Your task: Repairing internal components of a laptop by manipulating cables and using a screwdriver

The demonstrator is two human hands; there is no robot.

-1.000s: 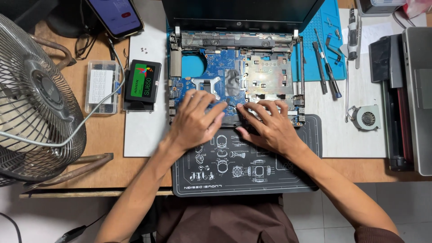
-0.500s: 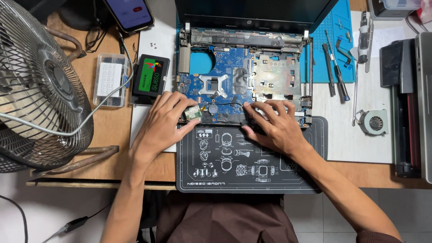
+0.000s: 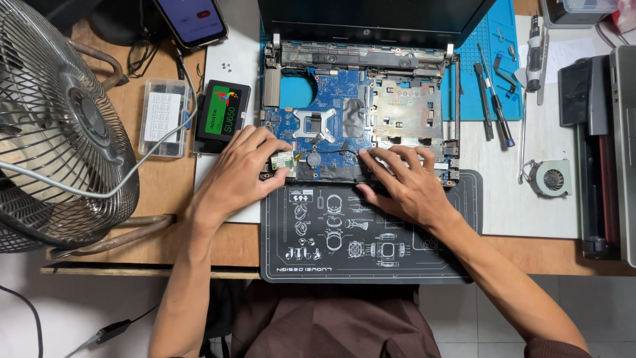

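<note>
An opened laptop base (image 3: 397, 56) lies on the desk with its blue motherboard (image 3: 331, 99) exposed. My left hand (image 3: 235, 179) is at the board's lower left corner, thumb and fingers pinching a small green card (image 3: 283, 160) that sits on the board. My right hand (image 3: 411, 189) rests with its fingers spread on the lower edge of the board, its fingertips near a thin black wire (image 3: 341, 152). It holds nothing. Both wrists lie over a black work mat (image 3: 344, 255) with white diagrams.
A large metal fan (image 3: 59, 126) stands at the left. A phone (image 3: 192, 20), a clear parts box (image 3: 161, 118) and a black drive (image 3: 223, 116) lie beside the laptop. Screwdrivers (image 3: 493, 99) rest on a blue mat (image 3: 493, 40); a small cooling fan (image 3: 552, 178) and stacked devices (image 3: 596, 152) are at the right.
My left hand has slid left off the middle of the board to its lower left corner, and the small green card now shows under its fingers. My right hand has stayed in place.
</note>
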